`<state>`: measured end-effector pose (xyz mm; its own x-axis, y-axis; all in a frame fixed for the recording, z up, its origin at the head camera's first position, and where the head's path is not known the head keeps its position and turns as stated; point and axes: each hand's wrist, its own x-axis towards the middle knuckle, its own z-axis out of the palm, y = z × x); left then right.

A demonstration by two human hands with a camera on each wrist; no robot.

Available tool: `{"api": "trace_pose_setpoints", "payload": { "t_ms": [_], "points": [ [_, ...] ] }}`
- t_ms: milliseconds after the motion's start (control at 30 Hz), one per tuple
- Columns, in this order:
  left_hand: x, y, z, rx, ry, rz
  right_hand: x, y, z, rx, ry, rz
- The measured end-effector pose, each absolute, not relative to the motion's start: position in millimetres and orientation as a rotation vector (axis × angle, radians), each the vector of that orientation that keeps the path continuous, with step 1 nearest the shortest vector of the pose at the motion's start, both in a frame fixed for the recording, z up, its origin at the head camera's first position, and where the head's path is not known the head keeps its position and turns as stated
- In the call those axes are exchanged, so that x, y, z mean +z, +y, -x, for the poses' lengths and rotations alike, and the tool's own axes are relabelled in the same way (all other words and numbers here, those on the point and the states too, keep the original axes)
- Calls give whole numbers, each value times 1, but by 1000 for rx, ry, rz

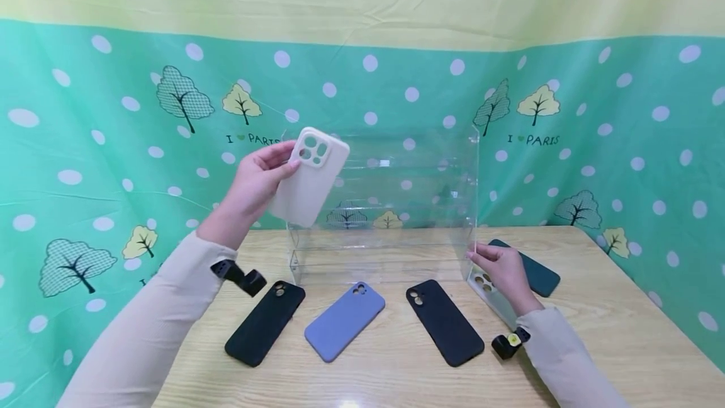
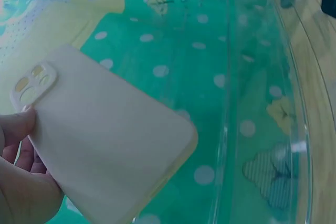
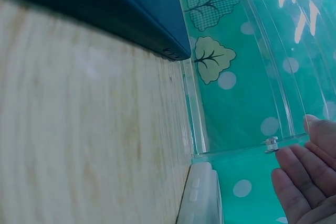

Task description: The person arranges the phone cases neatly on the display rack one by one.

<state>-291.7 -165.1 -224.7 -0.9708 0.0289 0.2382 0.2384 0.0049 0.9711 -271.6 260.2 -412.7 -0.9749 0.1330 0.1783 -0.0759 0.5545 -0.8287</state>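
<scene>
My left hand [image 1: 255, 178] holds a cream phone case [image 1: 311, 194] up in front of the left side of a clear acrylic tiered rack [image 1: 385, 247]. Its thumb lies beside the camera cutouts, with the fingers behind the case, as the left wrist view shows. At the rack's right side, my right hand [image 1: 504, 268] pinches the clear side panel between thumb and fingers, near a small metal screw [image 3: 271, 144]. A white phone case [image 1: 488, 293] lies on the table below that hand, partly hidden by it.
In front of the rack lie a black phone case [image 1: 265, 325], a lavender one [image 1: 345, 321] and another black one [image 1: 444, 323]. A dark green case [image 1: 540, 274] is at the right, behind my right hand. A green printed cloth [image 1: 368, 90] hangs behind the wooden table [image 1: 612, 307].
</scene>
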Motion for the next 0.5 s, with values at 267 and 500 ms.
{"api": "trace_pose_setpoints", "payload": {
  "t_ms": [267,500],
  "points": [
    [-208,-112,312,-2310,-1877,293,-413,260,272,1348,-2571,47],
    [-197,-71,332,-2416,-1726,323,-414,261,273,1359,-2566,43]
  ]
}}
